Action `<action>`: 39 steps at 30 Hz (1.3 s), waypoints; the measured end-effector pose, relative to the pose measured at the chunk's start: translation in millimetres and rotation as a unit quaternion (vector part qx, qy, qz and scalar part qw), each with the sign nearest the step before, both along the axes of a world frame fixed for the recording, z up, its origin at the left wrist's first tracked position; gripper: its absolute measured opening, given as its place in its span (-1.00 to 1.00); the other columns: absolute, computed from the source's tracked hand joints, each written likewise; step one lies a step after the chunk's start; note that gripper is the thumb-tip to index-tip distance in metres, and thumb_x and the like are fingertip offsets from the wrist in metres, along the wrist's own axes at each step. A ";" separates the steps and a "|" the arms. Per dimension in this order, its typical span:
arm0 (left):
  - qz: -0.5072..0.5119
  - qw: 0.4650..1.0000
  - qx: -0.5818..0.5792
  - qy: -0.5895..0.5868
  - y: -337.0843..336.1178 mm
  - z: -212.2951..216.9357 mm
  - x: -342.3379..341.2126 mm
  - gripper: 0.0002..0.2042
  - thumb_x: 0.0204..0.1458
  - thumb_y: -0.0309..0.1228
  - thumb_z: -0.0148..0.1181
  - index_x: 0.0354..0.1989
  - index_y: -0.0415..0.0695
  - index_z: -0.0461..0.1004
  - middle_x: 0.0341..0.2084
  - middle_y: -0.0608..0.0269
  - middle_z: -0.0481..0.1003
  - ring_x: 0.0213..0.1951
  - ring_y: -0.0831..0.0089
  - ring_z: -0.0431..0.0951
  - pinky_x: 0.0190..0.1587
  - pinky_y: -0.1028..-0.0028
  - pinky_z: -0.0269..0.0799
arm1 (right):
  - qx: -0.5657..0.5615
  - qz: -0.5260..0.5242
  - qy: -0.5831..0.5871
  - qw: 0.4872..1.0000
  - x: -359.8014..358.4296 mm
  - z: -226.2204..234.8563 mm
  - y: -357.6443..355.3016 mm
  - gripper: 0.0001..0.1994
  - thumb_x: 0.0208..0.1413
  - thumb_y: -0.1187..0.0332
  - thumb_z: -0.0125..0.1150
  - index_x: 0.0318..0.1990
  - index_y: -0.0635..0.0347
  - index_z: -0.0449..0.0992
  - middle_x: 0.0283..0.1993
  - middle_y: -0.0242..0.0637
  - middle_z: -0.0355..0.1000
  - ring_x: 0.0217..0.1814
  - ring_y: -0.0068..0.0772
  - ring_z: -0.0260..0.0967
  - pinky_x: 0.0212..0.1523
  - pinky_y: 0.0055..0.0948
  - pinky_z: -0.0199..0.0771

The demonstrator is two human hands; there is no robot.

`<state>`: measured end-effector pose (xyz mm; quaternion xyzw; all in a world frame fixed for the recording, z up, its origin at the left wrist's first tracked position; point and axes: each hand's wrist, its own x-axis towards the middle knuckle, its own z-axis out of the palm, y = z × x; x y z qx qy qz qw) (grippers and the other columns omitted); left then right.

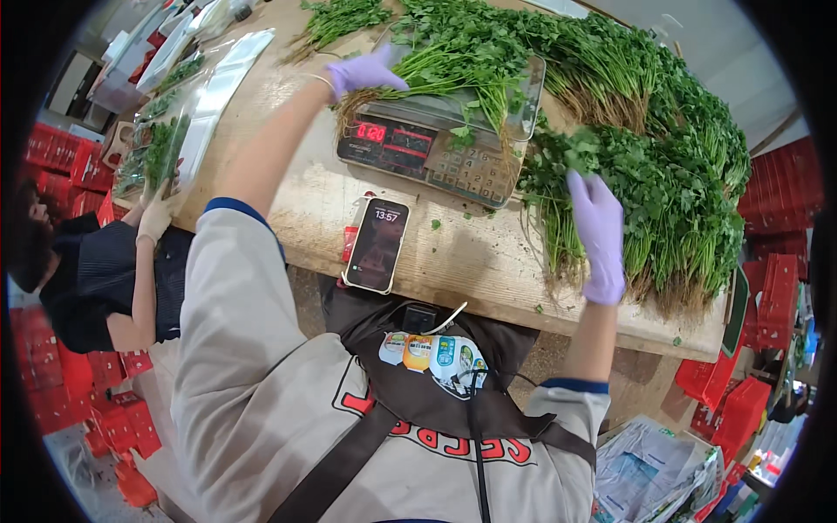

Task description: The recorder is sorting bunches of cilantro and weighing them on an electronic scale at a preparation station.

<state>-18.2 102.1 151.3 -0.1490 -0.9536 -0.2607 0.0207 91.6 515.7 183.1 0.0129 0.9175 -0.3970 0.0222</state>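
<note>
A loose bunch of coriander (462,74), with long stems and brown roots, lies across the digital scale (375,155), whose red display is lit. My left hand (362,74), in a thin purple glove, is at the root end of that bunch, its thumb and fingers spread apart. To the right, my purple-gloved right hand (600,235) is above the edge of a large coriander pile (654,166). Its fingers are drawn together at a small, blurred coriander sprig (582,152); the grip is partly hidden.
A phone (380,244) lies near the front edge of the wooden table (305,205). At the left, another person's gloved hands (155,213) are beside packed greens (159,148). Red crates (772,296) stand at the right, above a box lined with newspaper (649,471).
</note>
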 end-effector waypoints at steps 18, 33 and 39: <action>0.135 0.917 0.369 -0.063 95.0 0.7 86.4 -0.60 -0.17 -0.49 0.14 -0.08 -0.29 0.33 -0.35 0.23 0.46 -0.34 0.51 0.42 -0.25 0.50 0.34 | -0.303 0.104 -0.105 0.942 -44.7 -26.0 -46.2 -0.82 0.13 0.31 0.05 -0.37 0.24 0.45 -0.61 -0.47 0.33 -0.64 -0.66 0.16 -0.59 -0.62 0.13; 0.354 0.907 -0.179 0.143 -10.6 -21.9 174.0 -0.36 -0.12 -0.27 0.27 0.12 -0.32 0.18 0.01 -0.10 0.32 0.04 0.09 0.33 0.04 0.23 0.25 | 0.230 -0.100 0.126 0.960 49.7 -134.8 54.5 -0.30 -0.21 0.17 0.35 0.06 0.43 0.23 -0.21 0.09 0.39 -0.11 0.06 0.36 -0.08 -0.18 0.37; 0.029 0.832 0.480 -0.278 225.2 -42.5 169.0 -0.63 -0.01 -0.42 0.17 0.01 -0.11 0.33 -0.17 0.15 0.44 -0.12 0.39 0.47 -0.11 0.42 0.41 | -0.185 -0.144 -0.051 0.971 26.9 -130.1 62.1 -0.67 -0.12 0.42 0.17 -0.17 0.39 0.36 -0.45 -0.18 0.44 -0.45 -0.28 0.40 -0.42 -0.36 0.41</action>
